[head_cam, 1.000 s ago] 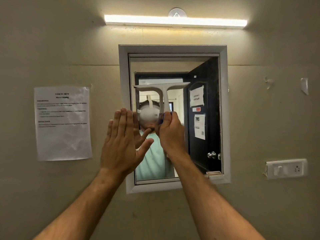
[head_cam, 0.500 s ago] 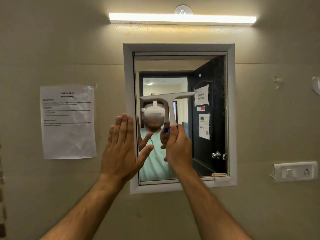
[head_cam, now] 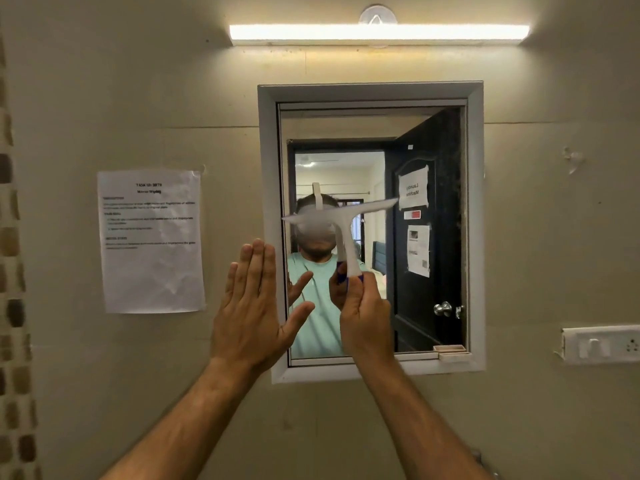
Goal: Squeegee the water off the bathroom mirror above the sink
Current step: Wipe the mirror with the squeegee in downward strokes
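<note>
The mirror (head_cam: 426,278), set in a white frame (head_cam: 268,168), hangs on the beige wall straight ahead. My right hand (head_cam: 367,317) grips the handle of a white T-shaped squeegee (head_cam: 343,220). Its blade lies across the left half of the glass at mid-height, tilted with the right end higher. My left hand (head_cam: 252,313) is flat and open, fingers together and pointing up, over the mirror's left frame edge. The glass reflects a person in a light green shirt and a dark open door. The sink is out of view.
A printed sheet (head_cam: 150,240) is taped to the wall left of the mirror. A tube light (head_cam: 377,32) glows above it. A switch and socket plate (head_cam: 602,344) sits at the right. A small white holder (head_cam: 452,353) rests in the frame's lower right corner.
The squeegee blade has come down the glass with my right hand and tilted more. My left hand has kept its place at the frame's left edge.
</note>
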`<action>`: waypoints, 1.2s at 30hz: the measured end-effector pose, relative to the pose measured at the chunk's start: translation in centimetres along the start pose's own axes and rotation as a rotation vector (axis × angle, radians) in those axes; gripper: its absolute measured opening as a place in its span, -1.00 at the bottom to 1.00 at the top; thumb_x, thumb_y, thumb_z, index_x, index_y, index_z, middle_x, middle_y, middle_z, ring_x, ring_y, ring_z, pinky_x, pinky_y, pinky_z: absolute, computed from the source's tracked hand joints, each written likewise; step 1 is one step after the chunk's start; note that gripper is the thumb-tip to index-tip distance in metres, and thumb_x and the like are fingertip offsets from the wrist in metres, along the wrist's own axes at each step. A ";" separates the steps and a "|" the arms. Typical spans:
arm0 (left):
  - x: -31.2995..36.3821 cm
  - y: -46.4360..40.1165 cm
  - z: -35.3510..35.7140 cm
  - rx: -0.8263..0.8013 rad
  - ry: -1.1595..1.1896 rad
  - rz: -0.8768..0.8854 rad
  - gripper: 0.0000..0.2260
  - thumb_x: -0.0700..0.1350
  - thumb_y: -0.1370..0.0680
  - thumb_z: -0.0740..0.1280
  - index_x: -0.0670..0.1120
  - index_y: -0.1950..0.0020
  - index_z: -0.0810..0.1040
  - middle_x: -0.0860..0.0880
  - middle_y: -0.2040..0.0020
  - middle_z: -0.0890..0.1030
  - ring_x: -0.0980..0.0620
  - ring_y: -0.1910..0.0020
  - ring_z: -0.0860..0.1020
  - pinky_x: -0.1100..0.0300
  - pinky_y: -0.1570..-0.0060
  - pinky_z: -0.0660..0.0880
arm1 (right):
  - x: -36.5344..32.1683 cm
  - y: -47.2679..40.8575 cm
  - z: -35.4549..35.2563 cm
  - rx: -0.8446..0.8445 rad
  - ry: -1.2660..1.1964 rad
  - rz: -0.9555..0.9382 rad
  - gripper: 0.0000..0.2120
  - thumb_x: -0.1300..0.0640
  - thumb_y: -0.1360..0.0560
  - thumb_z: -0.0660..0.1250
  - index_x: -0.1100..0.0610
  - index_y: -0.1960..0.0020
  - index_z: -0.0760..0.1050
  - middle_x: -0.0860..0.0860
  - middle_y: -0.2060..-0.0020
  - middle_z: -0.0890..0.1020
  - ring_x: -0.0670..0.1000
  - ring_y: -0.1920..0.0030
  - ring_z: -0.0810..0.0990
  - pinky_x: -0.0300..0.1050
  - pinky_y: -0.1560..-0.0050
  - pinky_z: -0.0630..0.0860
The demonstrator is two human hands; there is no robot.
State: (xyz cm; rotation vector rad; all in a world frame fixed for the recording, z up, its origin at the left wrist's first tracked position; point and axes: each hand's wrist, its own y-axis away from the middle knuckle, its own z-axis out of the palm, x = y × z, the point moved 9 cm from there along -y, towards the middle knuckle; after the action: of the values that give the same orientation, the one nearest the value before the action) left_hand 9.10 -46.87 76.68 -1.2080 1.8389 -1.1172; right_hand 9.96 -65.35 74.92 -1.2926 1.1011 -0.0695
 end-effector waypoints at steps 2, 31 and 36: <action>-0.1 -0.2 0.2 -0.001 0.001 -0.008 -0.14 0.42 -0.59 -0.11 -0.20 -0.66 -0.07 -0.15 -0.68 -0.12 -0.09 -0.67 -0.11 0.04 -0.62 -0.22 | -1.5 -1.9 -0.1 0.013 0.022 -0.014 -0.34 -0.34 -0.51 -0.19 0.06 -0.22 0.43 -0.04 0.27 0.60 0.03 0.19 0.62 0.17 0.01 0.58; 1.1 -5.9 -2.0 0.140 -0.046 0.050 -0.14 0.41 -0.60 -0.11 -0.21 -0.66 -0.07 -0.17 -0.67 -0.12 -0.12 -0.66 -0.10 0.01 -0.62 -0.21 | -7.9 -10.5 -0.7 0.120 -0.157 -0.053 -0.65 -0.10 -0.68 -0.01 0.09 -0.22 0.41 -0.10 0.23 0.56 -0.11 0.25 0.57 -0.28 0.28 0.45; 1.0 -6.4 -2.2 0.170 -0.040 0.040 -0.14 0.42 -0.61 -0.15 -0.22 -0.66 -0.03 -0.18 -0.67 -0.08 -0.14 -0.66 -0.07 0.02 -0.62 -0.22 | -7.1 -11.2 -0.8 0.094 -0.126 -0.032 -0.63 -0.12 -0.69 -0.05 0.08 -0.26 0.39 -0.07 0.21 0.57 -0.08 0.23 0.59 -0.22 0.27 0.50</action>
State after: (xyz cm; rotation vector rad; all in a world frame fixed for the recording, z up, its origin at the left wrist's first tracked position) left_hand 9.18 -48.43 83.34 -1.0836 1.6934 -1.1930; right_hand 11.46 -65.53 88.09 -1.2133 0.9592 -0.0622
